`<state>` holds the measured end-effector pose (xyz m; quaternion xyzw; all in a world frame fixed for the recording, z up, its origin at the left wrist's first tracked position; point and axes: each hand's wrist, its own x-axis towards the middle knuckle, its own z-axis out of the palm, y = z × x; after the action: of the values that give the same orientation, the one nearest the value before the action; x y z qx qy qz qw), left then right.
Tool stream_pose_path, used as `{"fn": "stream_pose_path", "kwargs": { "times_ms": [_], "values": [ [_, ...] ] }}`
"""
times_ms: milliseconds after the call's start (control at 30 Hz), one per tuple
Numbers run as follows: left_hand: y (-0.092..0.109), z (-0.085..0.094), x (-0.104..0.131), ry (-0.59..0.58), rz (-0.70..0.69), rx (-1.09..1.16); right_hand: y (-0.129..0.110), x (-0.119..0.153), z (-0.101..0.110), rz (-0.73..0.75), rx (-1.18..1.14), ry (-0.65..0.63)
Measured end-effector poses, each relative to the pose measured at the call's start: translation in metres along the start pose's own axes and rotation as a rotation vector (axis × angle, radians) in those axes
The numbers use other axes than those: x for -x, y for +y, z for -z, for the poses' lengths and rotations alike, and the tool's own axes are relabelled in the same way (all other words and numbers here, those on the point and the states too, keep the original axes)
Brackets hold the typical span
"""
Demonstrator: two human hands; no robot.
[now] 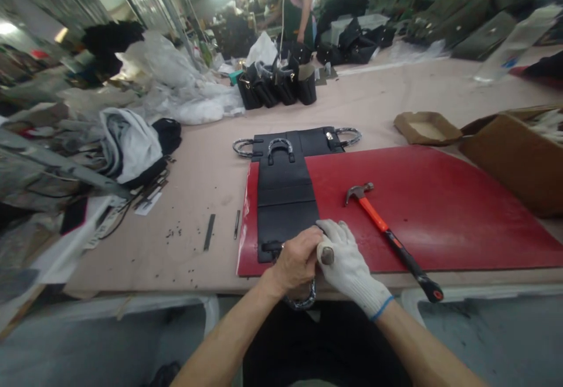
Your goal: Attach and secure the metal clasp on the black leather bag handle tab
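Note:
A black leather-like bag piece (288, 223) lies flat on a red mat (422, 205), with a plastic-wrapped handle (303, 302) hanging past the near edge. My left hand (299, 258), bare, is closed over the near end of this piece; its fingertips meet my right hand and what they grip is hidden. My right hand (345, 261) wears a white knit glove and is closed beside it. From its fist sticks a rounded grey end (326, 255), perhaps of a short tool. To the right, a claw hammer (382, 228) with an orange and black grip rests on the mat.
Another black bag piece (316, 141) with wrapped handles lies beyond. A metal strip (209, 233) and a thin dark rod (237, 224) are to the left. Finished-looking black bags (277, 85) stand further back. At right are a cardboard tray (426, 128) and a box (514, 158). A person (301, 0) stands behind.

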<state>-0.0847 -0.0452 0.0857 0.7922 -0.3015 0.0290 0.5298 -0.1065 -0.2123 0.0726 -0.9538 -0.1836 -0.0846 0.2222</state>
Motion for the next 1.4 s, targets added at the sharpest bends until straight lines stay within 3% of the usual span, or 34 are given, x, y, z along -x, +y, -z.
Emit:
{"fn": "stream_pose_path", "kwargs": {
  "times_ms": [67,133,200,267,367,467,567,700,767,867,933,1000,1100,1233,1400],
  "values": [
    [-0.002,0.006,-0.001,0.103,0.11,0.056,0.0,0.001,0.003,-0.002,0.002,-0.034],
    [-0.007,0.026,-0.005,0.37,0.317,0.169,-0.003,0.001,0.007,-0.021,-0.001,-0.058],
    [-0.016,0.062,-0.008,0.63,0.463,0.269,-0.005,0.001,0.01,-0.035,-0.006,-0.065],
    [-0.027,0.109,-0.006,0.715,0.534,0.174,-0.007,0.0,0.012,-0.04,-0.016,-0.066],
    [-0.045,0.175,0.008,0.524,0.734,-0.45,-0.008,-0.001,0.013,-0.04,-0.028,-0.063],
    [-0.06,0.204,0.028,0.189,0.956,-0.91,-0.007,-0.001,0.012,-0.039,-0.031,-0.064],
    [-0.066,0.198,0.043,-0.021,0.964,-1.092,-0.006,-0.001,0.011,-0.032,-0.033,-0.06],
    [-0.055,0.17,0.049,0.019,0.69,-1.27,-0.006,-0.001,0.012,-0.028,-0.019,-0.057],
    [-0.044,0.153,0.05,0.039,0.514,-1.133,-0.009,-0.006,0.016,-0.016,0.003,-0.06],
    [-0.028,0.123,0.051,-0.047,0.22,-0.809,-0.019,-0.021,0.025,0.046,0.067,-0.113],
    [-0.02,0.104,0.049,-0.115,0.143,-0.727,-0.027,-0.033,0.031,0.096,0.154,-0.207],
    [-0.014,0.089,0.044,-0.181,0.151,-0.776,-0.034,-0.044,0.034,0.152,0.266,-0.312],
    [-0.01,0.081,0.032,-0.338,0.16,-0.918,-0.039,-0.053,0.035,0.243,0.361,-0.399],
    [-0.007,0.081,0.023,-0.545,0.024,-1.064,-0.04,-0.053,0.029,0.291,0.369,-0.41],
    [-0.003,0.081,0.024,-0.588,-0.043,-1.134,-0.034,-0.048,0.025,0.273,0.293,-0.347]
  ]
}}
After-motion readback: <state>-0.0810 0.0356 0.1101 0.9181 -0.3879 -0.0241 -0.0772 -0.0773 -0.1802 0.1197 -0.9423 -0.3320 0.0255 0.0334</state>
